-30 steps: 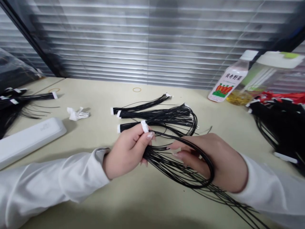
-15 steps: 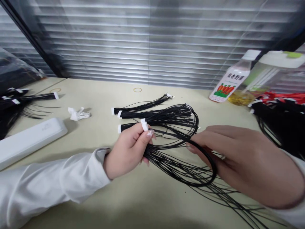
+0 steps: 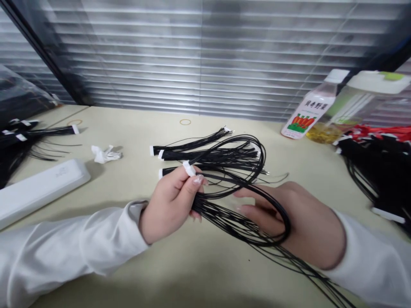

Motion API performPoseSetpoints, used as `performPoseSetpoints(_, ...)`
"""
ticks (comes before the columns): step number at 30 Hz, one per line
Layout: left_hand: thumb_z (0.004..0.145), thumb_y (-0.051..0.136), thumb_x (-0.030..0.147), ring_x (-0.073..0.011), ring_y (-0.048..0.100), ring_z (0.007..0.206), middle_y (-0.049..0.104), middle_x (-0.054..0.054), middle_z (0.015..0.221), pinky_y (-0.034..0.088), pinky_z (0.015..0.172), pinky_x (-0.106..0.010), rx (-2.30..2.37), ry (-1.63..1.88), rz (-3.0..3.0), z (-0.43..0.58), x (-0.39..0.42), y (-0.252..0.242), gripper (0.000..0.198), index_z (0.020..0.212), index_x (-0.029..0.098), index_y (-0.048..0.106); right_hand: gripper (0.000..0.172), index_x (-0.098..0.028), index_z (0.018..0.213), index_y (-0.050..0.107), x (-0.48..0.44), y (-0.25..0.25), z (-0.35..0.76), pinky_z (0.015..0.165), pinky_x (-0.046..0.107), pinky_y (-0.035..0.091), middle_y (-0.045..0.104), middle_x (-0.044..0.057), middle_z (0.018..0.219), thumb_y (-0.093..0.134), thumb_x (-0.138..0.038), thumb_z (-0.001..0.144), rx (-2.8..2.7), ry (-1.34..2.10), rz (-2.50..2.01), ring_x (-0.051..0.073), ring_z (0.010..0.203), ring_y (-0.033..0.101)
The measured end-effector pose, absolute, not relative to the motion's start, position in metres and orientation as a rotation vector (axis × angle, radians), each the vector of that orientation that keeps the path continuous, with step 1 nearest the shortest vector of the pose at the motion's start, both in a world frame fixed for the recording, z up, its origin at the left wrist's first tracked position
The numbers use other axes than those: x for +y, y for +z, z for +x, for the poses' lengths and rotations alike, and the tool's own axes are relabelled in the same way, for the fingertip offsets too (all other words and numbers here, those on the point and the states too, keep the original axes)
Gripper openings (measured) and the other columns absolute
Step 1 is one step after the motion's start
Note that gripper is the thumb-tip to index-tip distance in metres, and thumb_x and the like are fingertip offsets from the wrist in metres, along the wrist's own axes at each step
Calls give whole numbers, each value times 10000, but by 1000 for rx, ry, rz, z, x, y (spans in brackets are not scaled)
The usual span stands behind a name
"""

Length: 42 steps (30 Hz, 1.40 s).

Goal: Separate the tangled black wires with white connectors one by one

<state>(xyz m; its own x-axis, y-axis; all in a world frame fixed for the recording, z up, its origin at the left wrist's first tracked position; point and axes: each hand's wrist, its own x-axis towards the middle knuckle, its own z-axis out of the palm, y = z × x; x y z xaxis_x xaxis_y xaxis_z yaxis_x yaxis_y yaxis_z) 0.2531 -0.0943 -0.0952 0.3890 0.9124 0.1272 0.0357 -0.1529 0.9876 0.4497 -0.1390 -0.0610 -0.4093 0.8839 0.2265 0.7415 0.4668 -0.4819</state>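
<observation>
My left hand (image 3: 171,205) is closed round a bundle of thin black wires (image 3: 244,229), pinching it just below its white connector (image 3: 189,168). The wires curve out in a loop to the right and pass over my right hand (image 3: 298,222), whose fingers are curled inside the loop and touch the strands. Loose wire ends trail off to the lower right. Behind the hands, three finished black wire bundles with white connectors (image 3: 205,154) lie side by side on the beige table (image 3: 135,273).
A white oblong case (image 3: 38,188) and a crumpled white scrap (image 3: 104,154) lie at left, with more black bundles (image 3: 19,137) at the far left. At right stand a labelled bottle (image 3: 313,109), a clear jar (image 3: 362,102) and a heap of black and red wires (image 3: 382,167). A rubber band (image 3: 185,122) lies by the blinds.
My right hand has drawn back toward me from its stretched-out position and curled inside the loop. The wire loop has risen and widened. My left hand keeps its grip, tilted slightly.
</observation>
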Motion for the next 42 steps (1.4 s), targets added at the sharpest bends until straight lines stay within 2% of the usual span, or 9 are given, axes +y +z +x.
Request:
performPoseSetpoints(5,827,407,407,-33,501,357,458,43,621,418,319,-135,825,974,1519,254,-94,-98,255,773,160,437,99,-191,871,537,-141,-68,442,575,211,409,563,8,744,535,-217,775,-2198,232,-1196,107,638,526)
performPoseSetpoints(9,835,396,396,-32,493,356,440,46,599,408,320,-133,847,975,1564,256,-95,-96,259,758,152,439,49,-185,775,546,-144,-65,434,480,162,357,518,-37,596,502,-168,784,-2189,314,-1265,60,488,448)
performPoseSetpoints(15,841,383,387,-29,468,376,461,38,574,405,333,-127,868,966,1637,256,-95,-95,260,740,153,437,256,-249,1028,548,-147,-66,428,424,174,323,461,-82,494,529,-267,774,-2221,374,-1296,64,402,398)
performPoseSetpoints(23,824,410,404,-32,467,327,460,49,576,379,285,-132,954,953,1584,256,-93,-94,251,757,166,450,212,-205,926,584,-145,-74,431,476,182,390,545,-50,584,582,-271,725,-2065,522,-1341,62,466,473)
performPoseSetpoints(25,822,417,401,-30,462,305,457,57,561,364,270,-124,988,952,1556,256,-92,-92,245,749,169,443,166,-180,853,596,-143,-76,432,488,197,410,565,-22,589,574,-289,730,-1918,702,-1389,81,498,499)
performPoseSetpoints(29,824,418,401,-22,450,291,448,63,547,348,266,-114,1001,969,1511,258,-90,-89,251,728,169,423,267,-148,838,564,-135,-83,434,422,211,399,569,10,591,563,-394,734,-1494,1257,-1339,90,451,485)
performPoseSetpoints(31,823,421,401,-19,446,289,443,64,554,343,264,-112,997,969,1488,258,-88,-90,246,746,168,433,270,-157,824,548,-130,-84,436,421,206,391,562,0,588,587,-402,718,-1284,1375,-1193,79,439,478)
performPoseSetpoints(37,818,425,413,-15,464,297,463,54,619,350,263,-110,989,972,1427,258,-84,-93,256,782,162,460,249,-170,672,545,-122,-82,441,408,196,365,493,-43,509,695,-353,595,-826,1270,-1076,68,431,458)
performPoseSetpoints(42,814,417,438,-17,452,286,465,54,606,342,260,-113,995,995,1376,257,-83,-95,284,793,159,465,136,-179,585,592,-122,-84,448,434,216,348,506,-20,464,684,-280,586,-865,1152,-1038,89,451,464)
